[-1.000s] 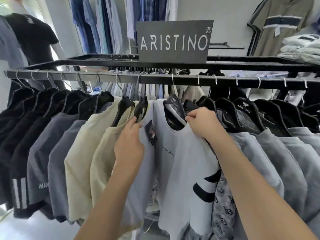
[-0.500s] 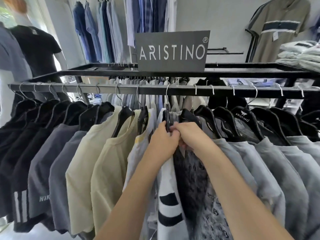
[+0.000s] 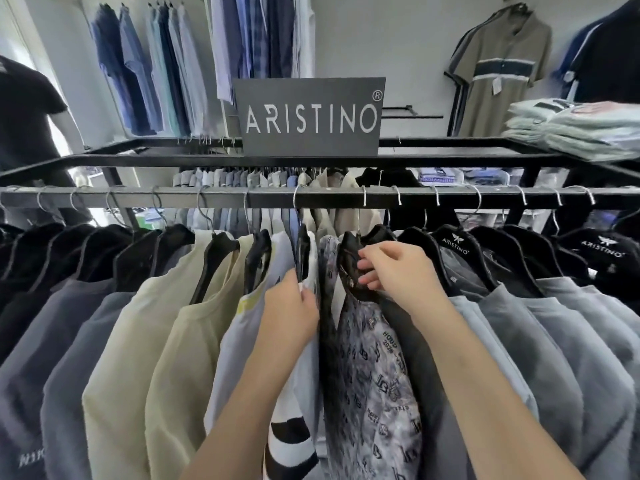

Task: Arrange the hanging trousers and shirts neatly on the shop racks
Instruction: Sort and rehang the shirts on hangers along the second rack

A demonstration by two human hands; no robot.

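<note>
A row of T-shirts hangs on black hangers from the grey rack rail (image 3: 214, 195). My left hand (image 3: 291, 310) grips the shoulder of the white T-shirt (image 3: 294, 393) with black stripes, just below its hanger (image 3: 303, 252). Right beside it hangs a grey patterned T-shirt (image 3: 377, 368). My right hand (image 3: 394, 268) pinches this shirt's dark collar at the hanger (image 3: 349, 244). Cream T-shirts (image 3: 138, 341) hang to the left and light grey T-shirts (image 3: 554, 334) to the right.
A dark ARISTINO sign (image 3: 310, 116) stands on the black upper frame (image 3: 138, 161). Folded shirts (image 3: 575, 133) are stacked at the right on the frame. Blue shirts (image 3: 149, 74) hang on the back wall. A mannequin in a black T-shirt (image 3: 24, 116) stands at the left.
The white striped T-shirt has been pushed left and turned edge-on, uncovering the grey patterned shirt. My hands came together, then parted; the right hand now holds the patterned shirt's collar.
</note>
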